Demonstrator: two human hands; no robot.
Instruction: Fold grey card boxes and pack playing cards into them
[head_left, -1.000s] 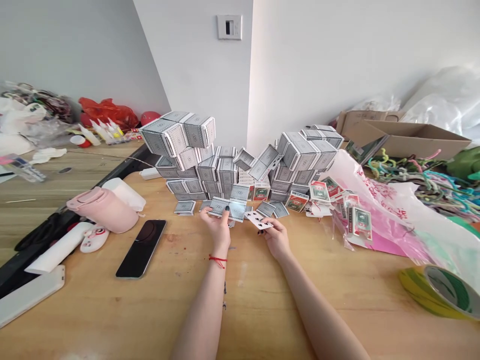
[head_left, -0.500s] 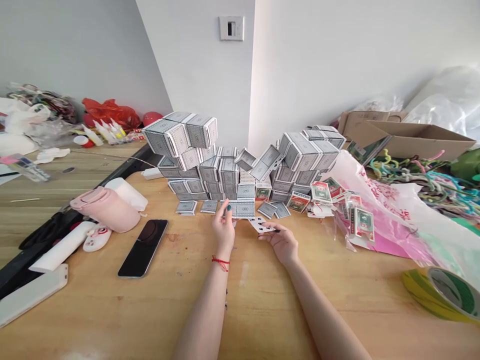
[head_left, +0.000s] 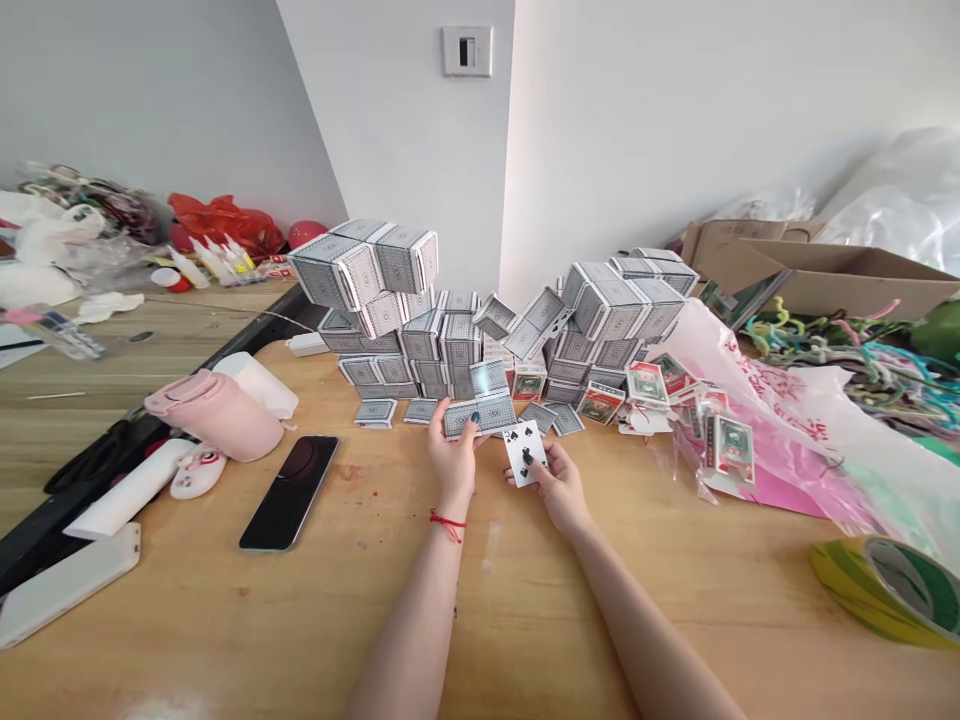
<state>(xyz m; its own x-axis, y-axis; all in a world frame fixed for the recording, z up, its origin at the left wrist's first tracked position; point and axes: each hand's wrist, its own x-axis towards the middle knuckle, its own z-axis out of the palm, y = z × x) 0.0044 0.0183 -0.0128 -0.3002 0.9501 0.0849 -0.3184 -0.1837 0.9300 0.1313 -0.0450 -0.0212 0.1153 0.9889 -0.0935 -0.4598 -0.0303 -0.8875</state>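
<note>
My left hand (head_left: 454,458), with a red string at the wrist, pinches a folded piece made of grey-backed playing cards (head_left: 480,412) just above the wooden table (head_left: 480,610). My right hand (head_left: 559,482) holds a single playing card (head_left: 524,452) face up, showing black spade pips, right beside the folded piece. Behind both hands stands a wall of stacked cubes built from grey-backed cards (head_left: 450,320), with a large cube (head_left: 360,262) on top at the left and another (head_left: 622,300) at the right.
A black phone (head_left: 289,492), a pink bottle (head_left: 217,412) and white rolls lie at the left. Card packs (head_left: 724,440) spill from a pink plastic bag (head_left: 795,430) at the right. A green tape roll (head_left: 892,585) sits near the right edge, a cardboard box (head_left: 817,270) behind.
My left hand has lifted the folded card piece and drawn it nearer. My right hand has tipped its card up, so its spade face now shows.
</note>
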